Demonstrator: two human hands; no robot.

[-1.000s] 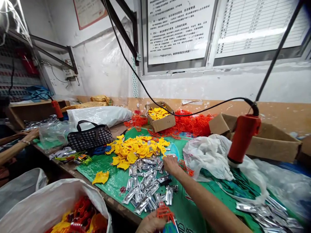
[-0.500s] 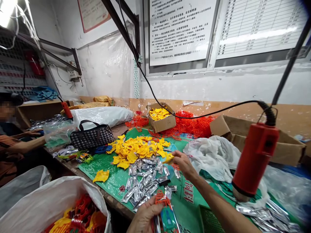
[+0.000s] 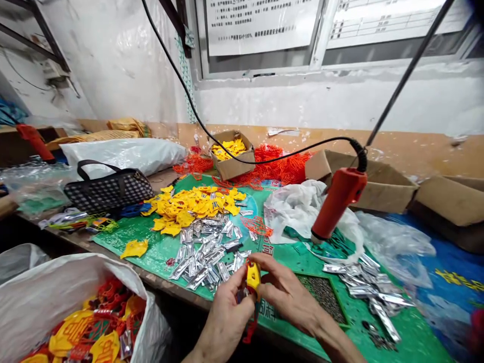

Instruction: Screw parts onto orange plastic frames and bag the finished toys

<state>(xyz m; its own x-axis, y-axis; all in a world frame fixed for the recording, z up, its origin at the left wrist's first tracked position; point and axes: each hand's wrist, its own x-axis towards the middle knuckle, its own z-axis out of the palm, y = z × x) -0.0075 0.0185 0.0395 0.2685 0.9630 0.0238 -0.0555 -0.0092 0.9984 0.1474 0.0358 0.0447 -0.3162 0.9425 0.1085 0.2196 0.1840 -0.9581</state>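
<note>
My left hand [image 3: 231,308] is closed around a small assembly of red-orange plastic, its lower end hanging below the fingers. My right hand [image 3: 291,296] pinches the yellow plastic piece [image 3: 253,276] against it. Both hands meet over the front table edge, partly hiding what they hold. Just beyond them lies a pile of shiny metal strips [image 3: 204,259]. Behind that is a heap of yellow plastic pieces [image 3: 192,204]. One yellow piece [image 3: 135,248] sits apart on the left. A green tray of small screws [image 3: 321,297] stands beside my right forearm.
A red electric screwdriver [image 3: 340,201] hangs at the right on a black cable. More metal strips [image 3: 378,287] lie under it. An open white sack [image 3: 49,272] of coloured parts stands front left. Behind are a checked bag [image 3: 109,189], a cardboard box [image 3: 236,164] and orange plastic parts [image 3: 282,161].
My right hand has brought a yellow piece from the heap's right side to the assembly in my left hand. The view has turned right and down, showing the screw tray more fully.
</note>
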